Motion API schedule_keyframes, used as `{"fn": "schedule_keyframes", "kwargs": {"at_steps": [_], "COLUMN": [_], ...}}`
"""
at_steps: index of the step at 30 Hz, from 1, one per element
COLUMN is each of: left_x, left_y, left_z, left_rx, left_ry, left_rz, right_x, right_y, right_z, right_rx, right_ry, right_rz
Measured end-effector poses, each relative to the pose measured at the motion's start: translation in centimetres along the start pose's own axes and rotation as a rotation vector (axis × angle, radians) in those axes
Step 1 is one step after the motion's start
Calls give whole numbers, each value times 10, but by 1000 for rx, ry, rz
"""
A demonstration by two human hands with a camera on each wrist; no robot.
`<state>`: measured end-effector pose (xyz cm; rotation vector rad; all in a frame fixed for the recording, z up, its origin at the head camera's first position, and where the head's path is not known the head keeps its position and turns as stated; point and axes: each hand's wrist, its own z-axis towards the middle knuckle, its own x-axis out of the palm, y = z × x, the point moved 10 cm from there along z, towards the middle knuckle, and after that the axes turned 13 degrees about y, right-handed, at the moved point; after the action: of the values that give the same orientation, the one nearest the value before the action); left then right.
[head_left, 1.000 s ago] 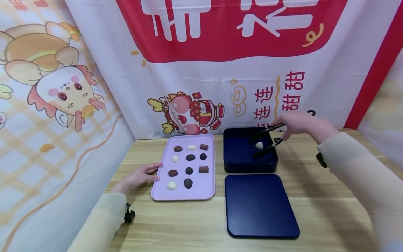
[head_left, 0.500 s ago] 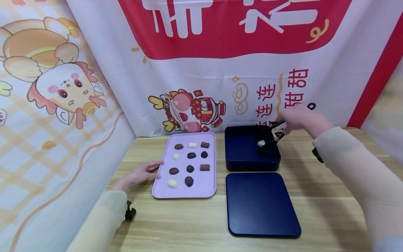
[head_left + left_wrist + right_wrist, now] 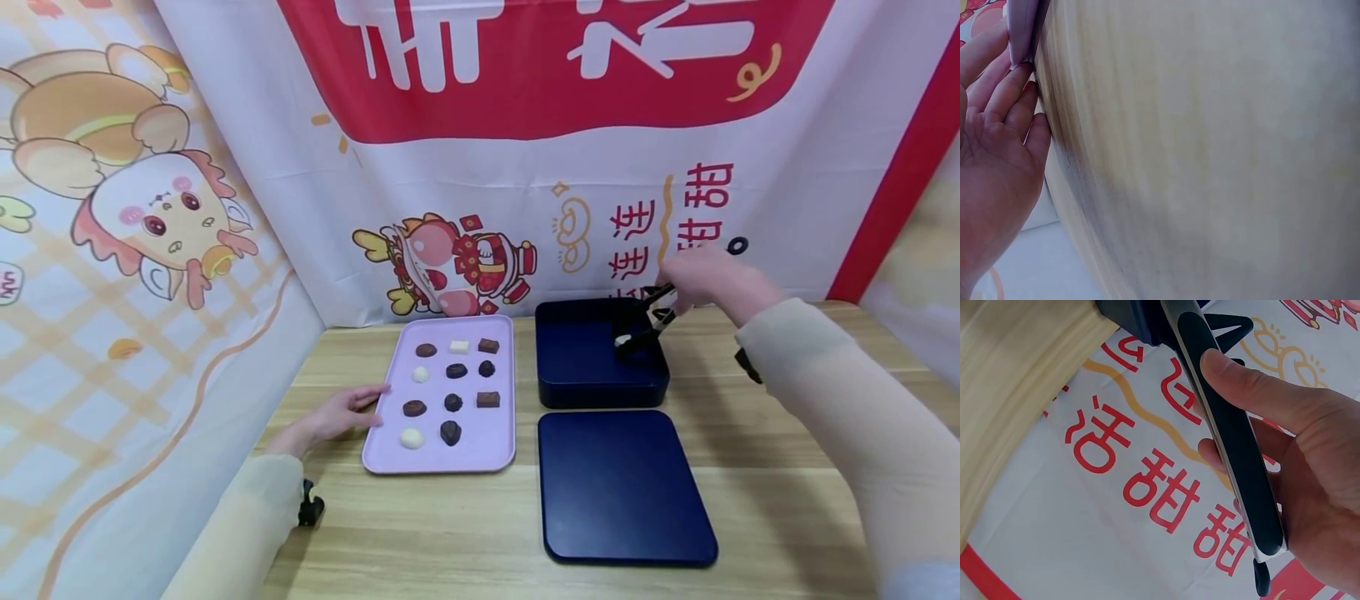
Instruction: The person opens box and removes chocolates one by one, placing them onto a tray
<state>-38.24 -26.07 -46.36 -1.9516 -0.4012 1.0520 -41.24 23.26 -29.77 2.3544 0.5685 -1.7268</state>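
My right hand (image 3: 699,275) grips a pair of black-and-silver tongs (image 3: 1225,431), thumb along one arm. Their black tips reach down into the right side of an open navy box (image 3: 573,358). A small white chocolate (image 3: 622,341) shows between the tips inside the box; whether they press on it is hard to see. At the left, my left hand (image 3: 341,414) rests against the left edge of a lilac tray (image 3: 438,458), its fingers extended. In the left wrist view, the fingertips (image 3: 1017,78) touch the tray's edge from the side. On the tray lie several brown, dark and white chocolates (image 3: 456,371) in rows.
A flat navy lid (image 3: 626,487) lies in front of the box, to the right of the tray. Everything stands on a wooden table (image 3: 420,533). A printed cloth (image 3: 465,192) hangs right behind the box and tray, and another cloth (image 3: 142,375) closes off the left side.
Inside the box the tong tips have drawn closer together around the white chocolate. My right hand has shifted slightly. The left hand stays at the tray's edge.
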Motion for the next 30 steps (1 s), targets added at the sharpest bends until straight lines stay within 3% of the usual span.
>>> {"fn": "schedule_keyframes", "kwargs": {"at_steps": [6, 16, 30], "left_x": [1, 1, -3], "left_y": [1, 3, 7], "left_z": [-1, -1, -1], "left_rx": [-29, -48, -59], "left_ry": [3, 0, 1], "left_rz": [-4, 5, -5], "right_x": [5, 14, 19], "right_y": [-5, -1, -9], "right_z": [1, 8, 5], "right_rx": [13, -58, -50], "right_ry": [-9, -6, -7], "right_rz": [73, 175, 160]}}
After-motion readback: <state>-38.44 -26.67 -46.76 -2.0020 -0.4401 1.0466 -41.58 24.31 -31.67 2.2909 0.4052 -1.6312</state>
